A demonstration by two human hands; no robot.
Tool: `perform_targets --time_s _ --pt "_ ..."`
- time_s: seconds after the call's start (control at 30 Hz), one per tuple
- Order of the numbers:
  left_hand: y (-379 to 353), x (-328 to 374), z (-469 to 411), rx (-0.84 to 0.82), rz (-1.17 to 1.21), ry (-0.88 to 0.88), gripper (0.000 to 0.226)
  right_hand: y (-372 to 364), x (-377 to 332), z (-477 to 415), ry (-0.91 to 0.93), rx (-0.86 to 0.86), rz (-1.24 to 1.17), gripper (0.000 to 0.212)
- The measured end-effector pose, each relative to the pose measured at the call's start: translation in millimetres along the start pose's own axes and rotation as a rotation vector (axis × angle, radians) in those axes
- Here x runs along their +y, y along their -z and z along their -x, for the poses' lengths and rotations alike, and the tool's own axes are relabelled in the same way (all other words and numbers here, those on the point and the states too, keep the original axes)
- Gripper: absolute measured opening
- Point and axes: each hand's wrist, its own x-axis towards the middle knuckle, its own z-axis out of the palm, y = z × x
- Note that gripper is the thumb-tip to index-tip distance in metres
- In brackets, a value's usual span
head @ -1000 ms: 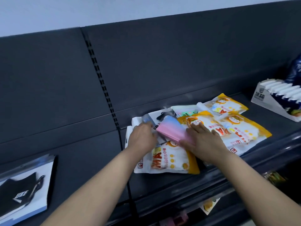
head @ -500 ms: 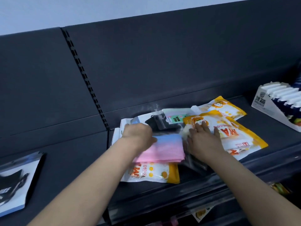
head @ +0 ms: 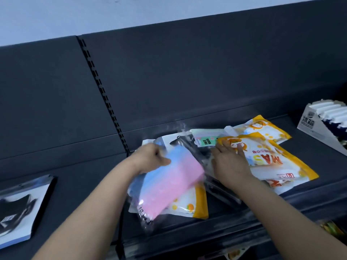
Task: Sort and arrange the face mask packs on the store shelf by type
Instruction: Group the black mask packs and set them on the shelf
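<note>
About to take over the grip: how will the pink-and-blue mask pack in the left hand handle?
The pink-and-blue mask pack is probably floppy: held at one end by the left hand, its clear lower edge droops. The glossy film looks slippery. Thin and flat, so likely light.

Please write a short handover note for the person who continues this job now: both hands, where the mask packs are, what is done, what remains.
Left hand: grips the pink-and-blue pack, lifted over the pile.
Right hand: open, flat on the yellow MASK packs.
A green FACE MASK pack and a dark pack lie mixed behind; one black mask pack lies alone at far left.
Done: little. Left: most of the sorting by type.
</note>
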Motion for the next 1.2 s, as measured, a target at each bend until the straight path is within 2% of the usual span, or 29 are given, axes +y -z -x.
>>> perform_targets --time_s 0.1,0.17,0.23,0.3,0.33,0.47,0.53,0.63,0.7,0.8,0.87,0.97,1.1,1.2 --pt "19 -19 11 0.308 0.179 0.052 0.031 -1 -10 -19 0.040 -0.060 0.001 0.054" --pt "27 -25 23 0.489 0.251 0.073 0.030 -4 -19 -28 -0.007 -0.134 -0.013 0.052" --pt "33 -32 31 0.624 0.283 0.109 0.027 -5 -31 -30 -0.040 -0.188 -0.008 0.050" --pt "36 -42 36 0.683 0.292 0.148 0.026 -3 -46 -24 -0.003 -0.180 0.057 0.049" --pt "36 -47 38 0.687 0.295 0.166 0.026 -4 -55 -22 0.054 -0.160 0.055 0.050" --pt "33 -60 48 0.712 0.323 0.201 0.026 3 -86 -19 0.226 -0.014 -0.211 0.063" --pt "36 -65 52 0.722 0.322 0.237 0.026 1 -89 -31 0.276 0.043 -0.117 0.063" --pt "41 -72 56 0.716 0.278 0.250 0.026 -6 -81 -42 0.222 -0.070 -0.022 0.048" --pt "42 -75 59 0.720 0.297 0.269 0.023 -7 -78 -42 0.184 -0.077 -0.110 0.040" --pt "38 -78 62 0.710 0.311 0.266 0.023 -1 -72 -40 0.141 0.016 -0.369 0.050" --pt "34 -77 63 0.692 0.333 0.259 0.023 3 -66 -36 0.067 0.017 -0.322 0.053" --pt "31 -75 61 0.660 0.408 0.265 0.022 8 -55 -24 -0.051 -0.170 -0.215 0.067" --pt "31 -69 58 0.564 0.733 0.310 0.009 9 -41 -4 -0.047 -0.199 -0.266 0.070" --pt "28 -64 59 0.498 0.803 0.307 0.006 3 -35 6 -0.062 -0.262 -0.253 0.077"
